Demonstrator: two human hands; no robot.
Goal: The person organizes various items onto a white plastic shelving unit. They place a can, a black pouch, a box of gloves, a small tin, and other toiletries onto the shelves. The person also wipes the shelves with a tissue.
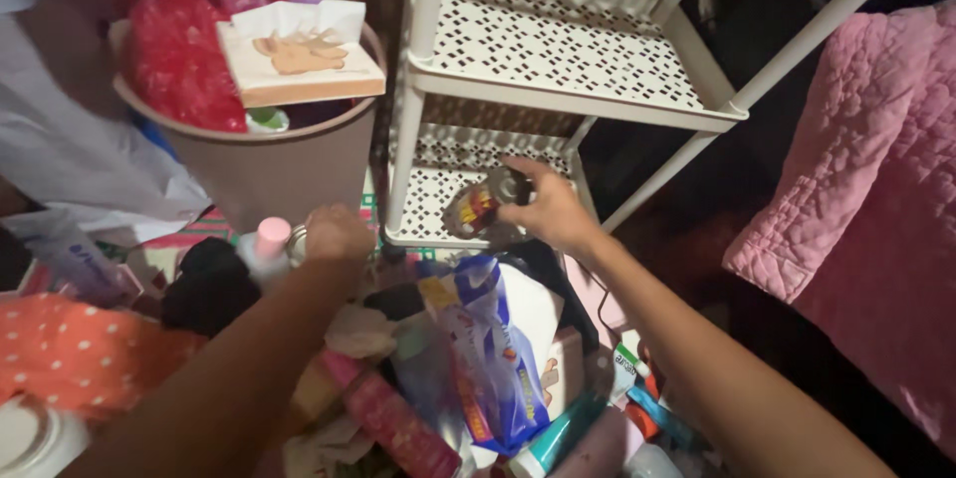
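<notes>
My right hand grips a small dark jar with a red and yellow label, holding it tilted over the bottom shelf of a white perforated rack. My left hand is closed in a fist beside a white bottle with a pink cap, close to it; whether it holds anything is hidden. The rack's upper shelf carries nothing in view.
A beige bin stuffed with red plastic and a tissue box stands left of the rack. Below my arms lies a heap of bottles, tubes and a blue packet. A pink quilt hangs at the right; orange dotted cloth lies left.
</notes>
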